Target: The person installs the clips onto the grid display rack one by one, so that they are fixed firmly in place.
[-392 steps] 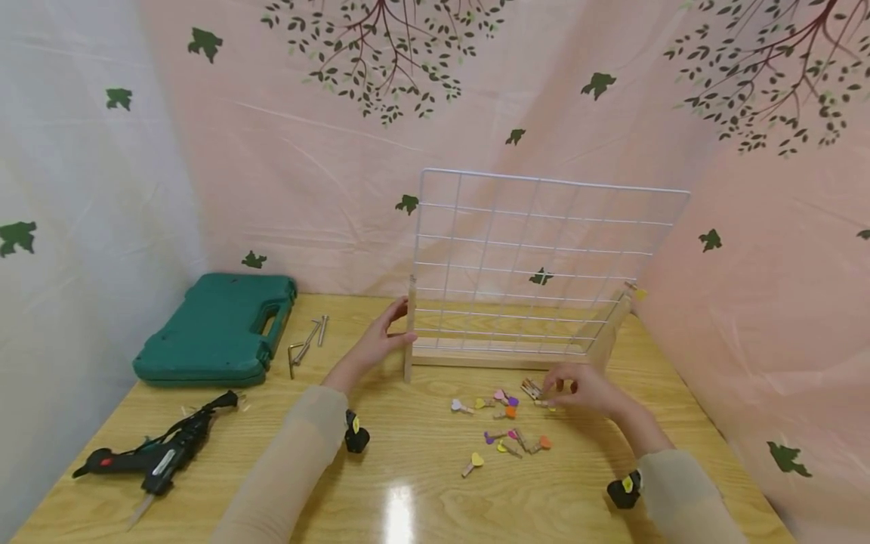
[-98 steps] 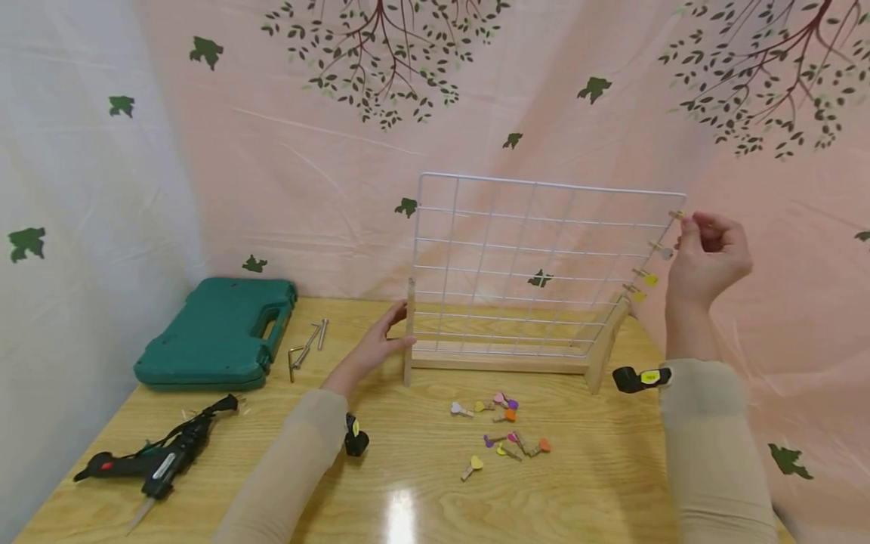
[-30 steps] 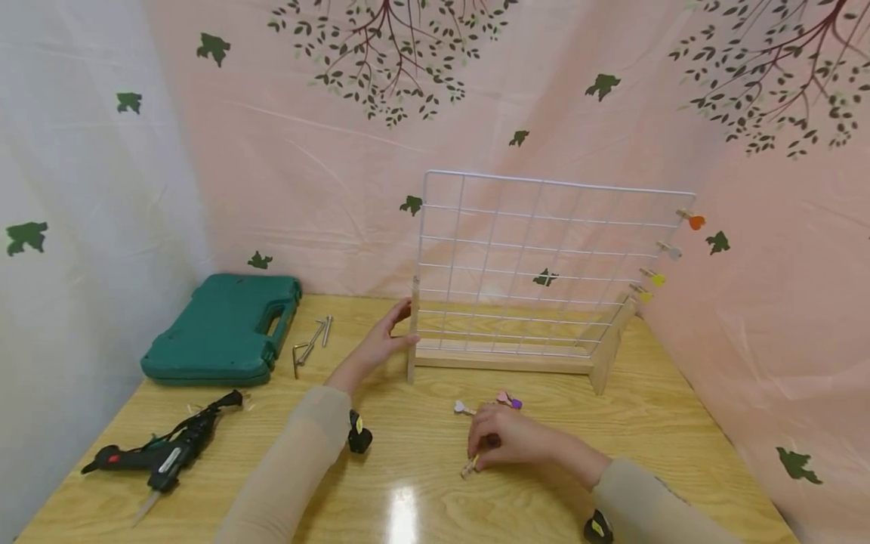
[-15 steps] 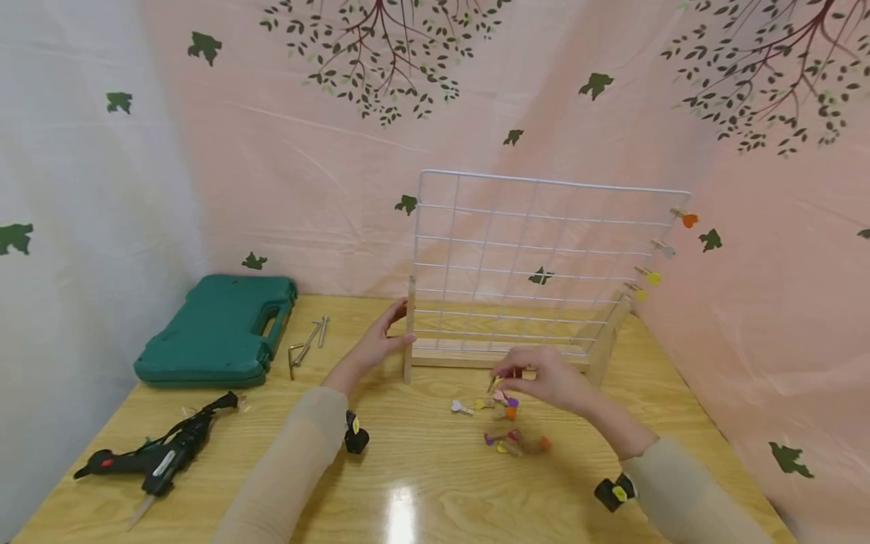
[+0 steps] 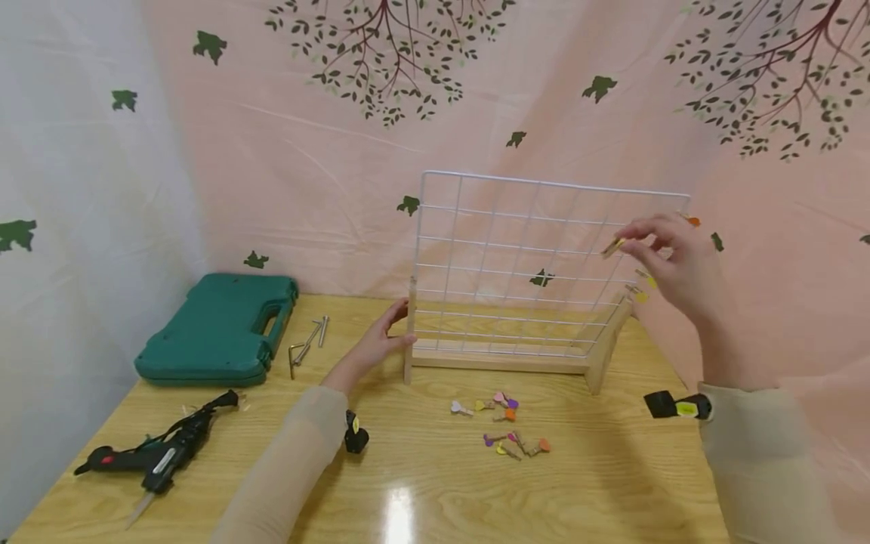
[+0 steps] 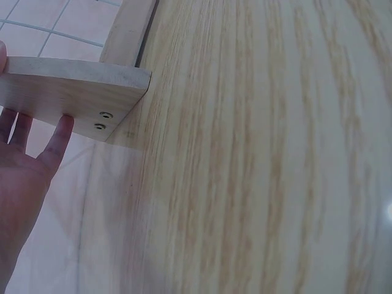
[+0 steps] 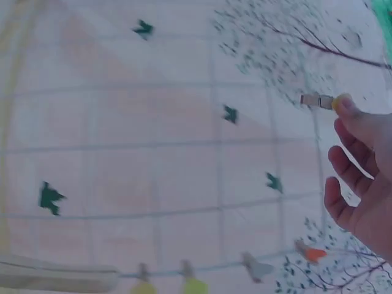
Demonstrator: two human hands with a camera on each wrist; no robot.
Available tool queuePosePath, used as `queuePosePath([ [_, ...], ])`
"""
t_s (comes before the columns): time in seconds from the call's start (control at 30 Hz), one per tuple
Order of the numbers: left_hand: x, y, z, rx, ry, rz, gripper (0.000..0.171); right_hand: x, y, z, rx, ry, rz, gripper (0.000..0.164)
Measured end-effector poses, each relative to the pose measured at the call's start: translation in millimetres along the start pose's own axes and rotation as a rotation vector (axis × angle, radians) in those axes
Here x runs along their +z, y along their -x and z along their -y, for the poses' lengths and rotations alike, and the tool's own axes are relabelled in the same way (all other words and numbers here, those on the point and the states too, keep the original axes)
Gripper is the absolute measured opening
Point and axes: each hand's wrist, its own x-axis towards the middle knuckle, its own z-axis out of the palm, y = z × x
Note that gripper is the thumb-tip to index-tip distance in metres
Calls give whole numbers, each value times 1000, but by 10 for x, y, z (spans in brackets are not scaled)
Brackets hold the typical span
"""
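Note:
A white wire grid [image 5: 499, 215] stands upright in a wooden stand [image 5: 503, 364]. My left hand [image 5: 376, 344] holds the stand's left side panel [image 6: 67, 92], thumb over its front edge and fingers against the outer face. In front of the grid's right half, my right hand [image 5: 680, 264] pinches a small wooden clothespin [image 7: 317, 101] by its yellow end. Clothespins with yellow, grey and orange [image 7: 315, 254] decorations are clipped along the grid's right edge; in the head view my right hand partly hides them. More heart clothespins [image 5: 506, 415] lie loose on the table.
A green plastic case [image 5: 217, 332] lies at the table's left back, beside metal hex keys and a bolt [image 5: 322, 331]. Nearer the front is a black glue gun [image 5: 166, 453]. Printed cloth [image 5: 306, 189] hangs behind and on both sides.
An orange heart clothespin was clipped near the grid's upper right corner. My right hand then picked a yellow clothespin off the table and raised it to the grid. My left hand stays put.

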Motion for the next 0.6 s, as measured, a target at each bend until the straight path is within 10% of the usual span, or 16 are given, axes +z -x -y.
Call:
queuePosePath([
  [0.3,-8,7,-11,-13,-19,1,72,-395,-415,-253,309,154,-100,32],
  [0.6,-21,-90,232,15,-35,-16,72,-540,-547,-434,394,143,-47,30],
])
